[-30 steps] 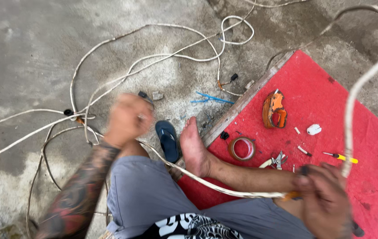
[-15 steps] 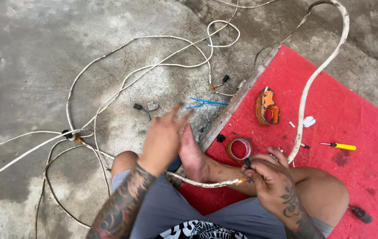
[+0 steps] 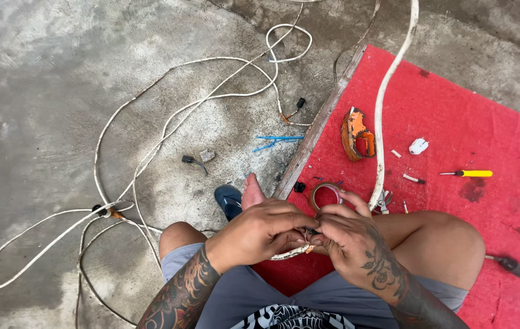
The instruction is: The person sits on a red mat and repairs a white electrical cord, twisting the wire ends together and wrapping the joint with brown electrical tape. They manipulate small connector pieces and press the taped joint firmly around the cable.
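My left hand [image 3: 264,231] and my right hand [image 3: 353,240] meet over my lap, both pinching the end of a thick white cable [image 3: 381,116]. The cable runs from my fingers up across the red mat [image 3: 473,122] and out of the top of the view. A short dirty stretch of it [image 3: 289,252] shows below my left fingers. A roll of tape [image 3: 326,194] lies on the mat just beyond my right fingers. I sit with legs folded, one bare foot [image 3: 251,192] on a blue sandal [image 3: 228,201].
Thin white wire [image 3: 150,146] loops over the concrete floor to the left. On the mat lie an orange tool [image 3: 356,134], a white plug part [image 3: 418,145], a yellow-handled screwdriver [image 3: 470,173], pliers [image 3: 384,201] and a black-handled tool [image 3: 509,265]. Blue wire scraps [image 3: 277,141] lie near the mat's edge.
My left hand came in from the floor to meet the right at my lap. The thick cable, raised in an arc before, has dropped onto the mat.
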